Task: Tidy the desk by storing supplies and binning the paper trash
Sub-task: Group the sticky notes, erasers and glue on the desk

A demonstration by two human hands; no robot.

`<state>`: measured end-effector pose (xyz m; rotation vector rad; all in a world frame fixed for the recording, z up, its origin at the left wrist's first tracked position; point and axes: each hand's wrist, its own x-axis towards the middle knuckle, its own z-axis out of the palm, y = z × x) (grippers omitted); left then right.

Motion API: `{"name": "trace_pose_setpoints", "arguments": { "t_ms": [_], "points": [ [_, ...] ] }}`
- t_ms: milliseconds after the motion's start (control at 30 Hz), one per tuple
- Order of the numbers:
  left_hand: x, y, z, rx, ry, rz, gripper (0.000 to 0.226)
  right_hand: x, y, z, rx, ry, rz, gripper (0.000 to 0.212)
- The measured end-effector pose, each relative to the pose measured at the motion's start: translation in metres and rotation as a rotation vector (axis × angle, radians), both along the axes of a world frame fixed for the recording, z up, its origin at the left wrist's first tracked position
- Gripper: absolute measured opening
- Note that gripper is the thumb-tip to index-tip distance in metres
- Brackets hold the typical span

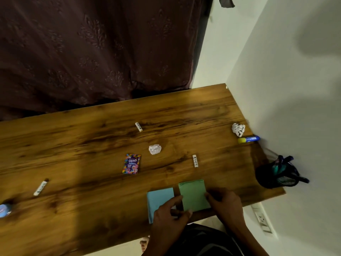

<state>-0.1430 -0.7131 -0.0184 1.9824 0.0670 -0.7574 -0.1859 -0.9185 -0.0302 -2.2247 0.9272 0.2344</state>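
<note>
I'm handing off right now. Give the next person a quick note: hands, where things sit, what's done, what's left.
Left hand and right hand: both grip the green pad by its sides at the desk's near edge. The blue pad lies beside it.
Loose: two paper balls, glue stick by the wall, Gems pack, three small sticks.
Pen holder at the right corner already holds pens.
Done: nothing evident beyond that.
Left: store pads, sticks and glue; bin the paper. No bin in view.

The wooden counter carries two crumpled paper balls, a Gems packet, a glue stick, a mesh pen holder, blue and green sticky-note pads.
</note>
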Motion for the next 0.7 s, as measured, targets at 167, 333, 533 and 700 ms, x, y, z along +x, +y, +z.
{"name": "trace_pose_setpoints", "arguments": {
  "t_ms": [167, 333, 533, 700],
  "points": [
    [-0.006, 0.024, 0.018, -0.086, -0.010, 0.096, 0.041, -0.006, 0.008, 0.013, -0.006, -0.056, -0.035, 0.020],
    [-0.018, 0.068, 0.022, -0.084, 0.018, 0.168, 0.032, -0.012, 0.028, 0.018, -0.032, -0.087, -0.007, 0.028],
    [-0.044, 0.122, 0.017, -0.058, -0.090, 0.304, 0.031, -0.011, 0.074, 0.026, -0.022, -0.129, 0.094, 0.025],
    [-0.066, 0.163, 0.024, -0.081, -0.076, 0.423, 0.022, -0.011, 0.120, 0.028, 0.032, -0.164, 0.219, 0.019]
  ]
}}
